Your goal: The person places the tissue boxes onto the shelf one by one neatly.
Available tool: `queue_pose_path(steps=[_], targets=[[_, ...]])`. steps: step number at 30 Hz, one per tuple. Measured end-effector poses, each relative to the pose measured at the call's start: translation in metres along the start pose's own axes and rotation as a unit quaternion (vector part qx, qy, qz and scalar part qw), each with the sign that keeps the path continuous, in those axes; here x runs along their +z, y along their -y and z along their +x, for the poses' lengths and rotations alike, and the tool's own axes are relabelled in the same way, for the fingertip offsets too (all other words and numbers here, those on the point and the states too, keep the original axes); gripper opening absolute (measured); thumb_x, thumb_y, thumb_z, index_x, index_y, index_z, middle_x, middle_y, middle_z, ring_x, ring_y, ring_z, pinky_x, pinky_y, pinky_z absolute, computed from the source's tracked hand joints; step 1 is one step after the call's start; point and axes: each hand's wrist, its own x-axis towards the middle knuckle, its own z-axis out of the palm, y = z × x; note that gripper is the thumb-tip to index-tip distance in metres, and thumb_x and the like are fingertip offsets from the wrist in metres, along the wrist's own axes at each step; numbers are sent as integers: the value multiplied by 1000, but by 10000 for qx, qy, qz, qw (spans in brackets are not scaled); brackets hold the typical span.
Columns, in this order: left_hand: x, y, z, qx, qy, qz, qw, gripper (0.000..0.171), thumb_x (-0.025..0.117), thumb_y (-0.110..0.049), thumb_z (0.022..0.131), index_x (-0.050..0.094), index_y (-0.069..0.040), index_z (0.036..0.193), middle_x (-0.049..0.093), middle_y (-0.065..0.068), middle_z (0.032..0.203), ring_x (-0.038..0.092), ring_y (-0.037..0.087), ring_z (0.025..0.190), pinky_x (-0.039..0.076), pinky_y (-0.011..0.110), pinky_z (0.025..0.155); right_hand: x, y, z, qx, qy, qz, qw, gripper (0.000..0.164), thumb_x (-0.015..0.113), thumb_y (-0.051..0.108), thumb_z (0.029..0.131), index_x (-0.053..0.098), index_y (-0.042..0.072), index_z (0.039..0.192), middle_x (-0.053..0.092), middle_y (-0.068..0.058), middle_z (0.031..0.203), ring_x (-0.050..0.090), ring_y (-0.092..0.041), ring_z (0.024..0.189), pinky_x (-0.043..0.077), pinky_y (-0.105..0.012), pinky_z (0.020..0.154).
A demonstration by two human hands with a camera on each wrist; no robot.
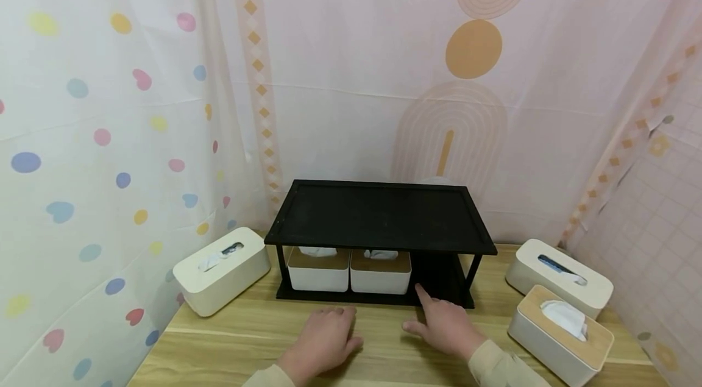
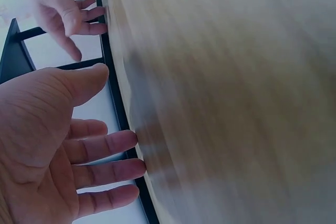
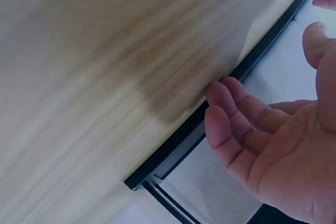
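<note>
Under the top of the black shelf (image 1: 378, 216), two wood-topped boxes (image 1: 380, 281) stand side by side, with open room between them and the shelf's right post. The left hand (image 1: 327, 339), thumb and fingers apart, is before the shelf's front edge; the right hand (image 1: 445, 320), likewise apart, points its forefinger over that edge, contact unclear. A cream box (image 1: 230, 280) stands just left of the shelf.

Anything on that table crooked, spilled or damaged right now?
Nothing looks spilled or damaged. The left white box, right white box and loose wooden-topped box stand slantwise on the table, looking askew against the wooden-topped pair lined up inside the black rack.
</note>
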Motion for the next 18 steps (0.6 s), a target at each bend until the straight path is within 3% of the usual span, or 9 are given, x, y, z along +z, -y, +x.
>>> queue_pose_path(steps=[2,4,9,18], targets=[[-3,-1,-3,25,80,-33,10000,50,78,-47,96,72,-4,122,80,10,102,77,27,96,61,48,87,0,-1,-7,-129,0,12,9999,89,78,54,94,49,-3,156,75,-26,126,74,-40,111,60,-58,91],[-4,0,-7,44,185,-69,9998,41,78,-47,96,75,-8,108,78,6,96,75,24,92,61,45,84,1,-4,-15,-307,129,-20,9994,89,78,54,94,49,-3,156,71,-29,135,70,-45,122,57,-62,99],[-4,3,-17,101,550,-122,9984,37,78,-51,95,69,-18,80,72,0,90,67,19,86,58,39,74,0,-15,-34,-882,530,-320,9942,89,76,59,94,51,1,156,64,-23,147,64,-43,132,53,-63,106],[-7,5,-29,82,929,-217,9954,41,79,-52,92,76,-12,102,74,4,106,70,22,96,58,42,77,-13,-38,-60,-876,1222,-201,9884,90,84,51,90,49,4,158,66,-17,144,64,-43,127,55,-61,102]])
